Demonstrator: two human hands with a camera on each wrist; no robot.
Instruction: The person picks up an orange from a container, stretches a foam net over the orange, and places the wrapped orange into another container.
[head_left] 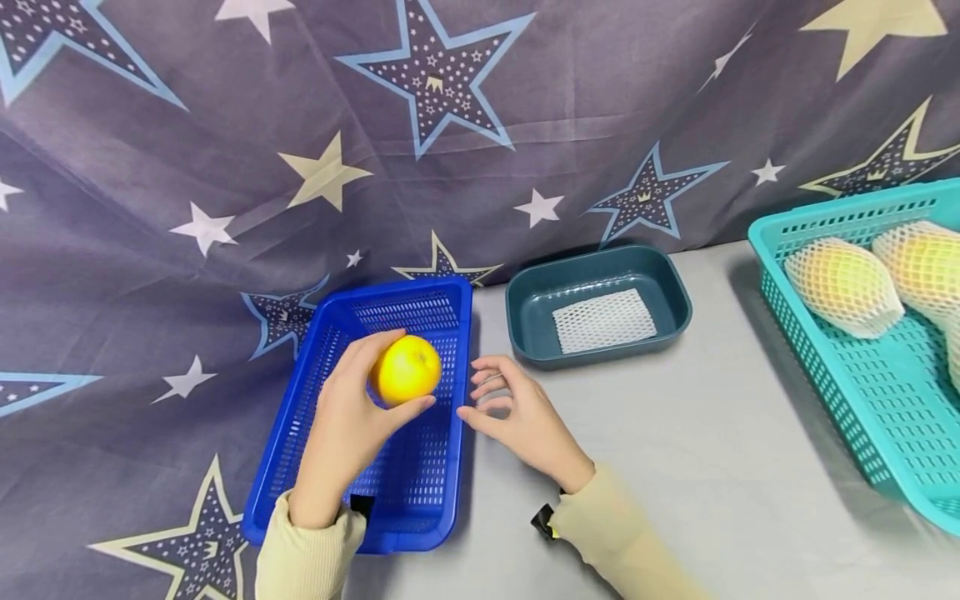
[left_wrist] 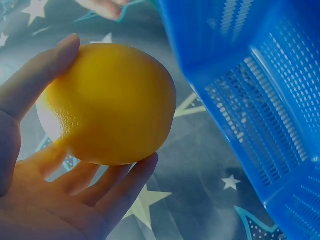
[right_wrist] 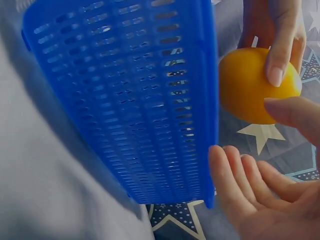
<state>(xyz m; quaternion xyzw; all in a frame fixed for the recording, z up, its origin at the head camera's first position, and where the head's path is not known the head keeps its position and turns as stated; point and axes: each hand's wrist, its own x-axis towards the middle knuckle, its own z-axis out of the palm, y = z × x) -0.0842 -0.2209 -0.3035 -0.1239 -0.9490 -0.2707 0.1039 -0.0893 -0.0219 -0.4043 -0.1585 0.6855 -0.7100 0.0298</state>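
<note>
An orange [head_left: 408, 371] with shiny, pitted skin is in my left hand [head_left: 347, 421], gripped between thumb and fingers over the blue basket [head_left: 427, 479] in the head view. The left wrist view shows the thumb on one side of the orange [left_wrist: 112, 105] and the fingers spread along the other. My right hand [head_left: 528, 414] holds nothing; its fingers are loosely bent beside the basket's right rim. In the right wrist view its fingertips [right_wrist: 227, 155] appear right at the basket's edge, below the orange.
Behind the right hand stands a dark teal tray [head_left: 534, 321] with a white foam net [head_left: 603, 322] lying flat in it. On the far right, a turquoise basket [head_left: 813, 396] contains several net-wrapped fruits [head_left: 843, 287]. A star-patterned cloth [head_left: 480, 208] hangs behind the grey table [head_left: 675, 450].
</note>
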